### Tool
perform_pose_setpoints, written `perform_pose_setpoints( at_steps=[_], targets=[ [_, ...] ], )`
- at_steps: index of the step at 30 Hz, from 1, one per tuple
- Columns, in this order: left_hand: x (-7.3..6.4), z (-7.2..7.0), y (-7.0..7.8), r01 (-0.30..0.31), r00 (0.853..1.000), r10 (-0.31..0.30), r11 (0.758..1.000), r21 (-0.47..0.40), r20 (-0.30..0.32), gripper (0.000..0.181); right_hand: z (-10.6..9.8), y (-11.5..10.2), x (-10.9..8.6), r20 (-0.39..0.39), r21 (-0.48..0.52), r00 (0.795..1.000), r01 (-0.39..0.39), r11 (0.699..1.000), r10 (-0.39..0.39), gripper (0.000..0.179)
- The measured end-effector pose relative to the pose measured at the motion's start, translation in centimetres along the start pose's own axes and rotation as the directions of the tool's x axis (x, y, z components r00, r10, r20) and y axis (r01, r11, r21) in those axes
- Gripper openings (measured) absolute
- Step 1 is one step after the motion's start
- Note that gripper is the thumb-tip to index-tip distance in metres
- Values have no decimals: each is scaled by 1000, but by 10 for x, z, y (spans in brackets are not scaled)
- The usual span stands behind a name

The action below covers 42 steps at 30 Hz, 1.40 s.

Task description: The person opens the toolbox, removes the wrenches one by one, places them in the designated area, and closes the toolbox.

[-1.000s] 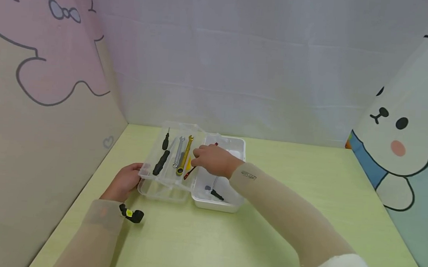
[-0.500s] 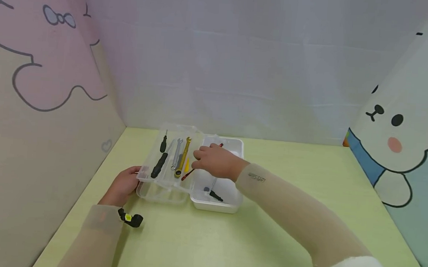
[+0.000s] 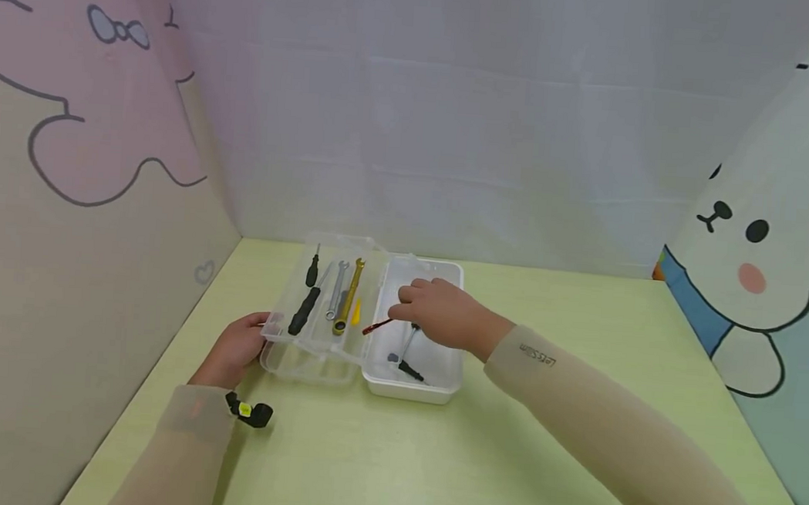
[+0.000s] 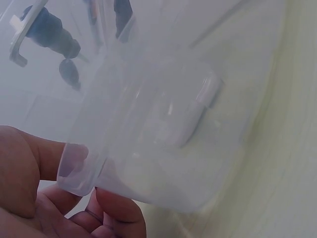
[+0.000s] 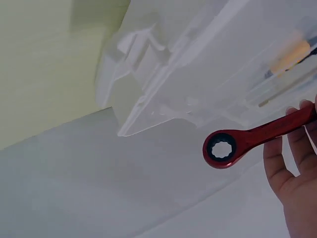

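In the head view, my right hand (image 3: 442,313) is over the white box (image 3: 410,393) and holds a red ratchet wrench (image 3: 376,326). The wrench's ring end (image 5: 220,148) sticks out past the fingers in the right wrist view. My left hand (image 3: 235,344) pinches the edge of a clear plastic tray (image 4: 163,168) between thumb and fingers. That tray carries a silver wrench (image 3: 336,291), a gold wrench (image 3: 349,299), a small black screwdriver (image 3: 313,272), a larger black-handled screwdriver (image 3: 304,310) and a yellow piece (image 3: 356,312).
A black-handled screwdriver (image 3: 409,371) lies inside the white box. Under the tray's front edge shows another clear plastic section (image 3: 307,366). The light green table (image 3: 391,468) ends at a pale back curtain (image 3: 410,168), with printed panels at both sides.
My right hand has moved right with the red wrench, away from the tray and further over the white box. The left hand stays at the tray's edge.
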<state>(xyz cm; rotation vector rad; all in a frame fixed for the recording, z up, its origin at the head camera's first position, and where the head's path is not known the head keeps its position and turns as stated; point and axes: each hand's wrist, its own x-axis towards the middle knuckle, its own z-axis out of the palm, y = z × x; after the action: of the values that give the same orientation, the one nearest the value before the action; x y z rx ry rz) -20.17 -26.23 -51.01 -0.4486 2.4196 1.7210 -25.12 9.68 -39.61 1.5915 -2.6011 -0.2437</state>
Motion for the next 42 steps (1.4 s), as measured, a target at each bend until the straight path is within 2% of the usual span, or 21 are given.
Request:
perform_pose_setpoints(
  at_steps=[4,8,13,16,17,19,23,26,28,30,33,35,38,42],
  targets=[
    [1,3,0,0,1000,0,1000,-8,-6,46,4,6,-24,-125,114,989,-64,991,78,33],
    [1,3,0,-5,1000,5,1000,-5,-14,46,6,10,-48,-218,241,957,-136,961,190,23],
    [-1,0,1,-20,1000,20,1000,-9,-1,46,3,13,-72,-251,336,913,-229,914,321,27],
    [-1,1,2,-21,1000,21,1000,-16,-2,46,4,18,-85,-256,413,874,-288,864,413,27],
    [-1,1,2,-20,1000,20,1000,-16,-5,46,5,20,-90,-244,454,858,-311,835,452,26],
    [-1,1,2,-20,1000,19,1000,-14,-9,46,7,23,-98,-200,560,825,-346,753,528,24],
    [-2,2,4,-7,1000,7,1000,-23,-6,47,16,31,-113,-85,734,739,-407,544,668,21],
    [-3,2,5,3,1000,-3,999,-39,0,48,26,36,-121,-26,825,681,-399,401,732,26],
    [-4,2,5,3,1000,-3,999,-47,1,49,34,41,-124,11,881,658,-363,304,753,29],
    [-4,2,5,3,1000,-3,999,-49,1,49,41,45,-127,67,929,647,-318,189,759,32],
    [-4,2,5,7,1000,-7,999,-50,-3,50,51,51,-130,165,962,645,-274,24,746,35],
    [-3,2,5,8,1000,-9,999,-44,-9,50,58,53,-131,224,962,644,-265,-61,731,37],
    [-3,2,3,14,1000,-14,999,-41,-13,49,67,55,-131,282,956,641,-254,-150,714,38],
    [-3,1,3,17,1000,-18,999,-40,-9,49,74,57,-130,337,939,631,-274,-206,699,40]
  ],
)
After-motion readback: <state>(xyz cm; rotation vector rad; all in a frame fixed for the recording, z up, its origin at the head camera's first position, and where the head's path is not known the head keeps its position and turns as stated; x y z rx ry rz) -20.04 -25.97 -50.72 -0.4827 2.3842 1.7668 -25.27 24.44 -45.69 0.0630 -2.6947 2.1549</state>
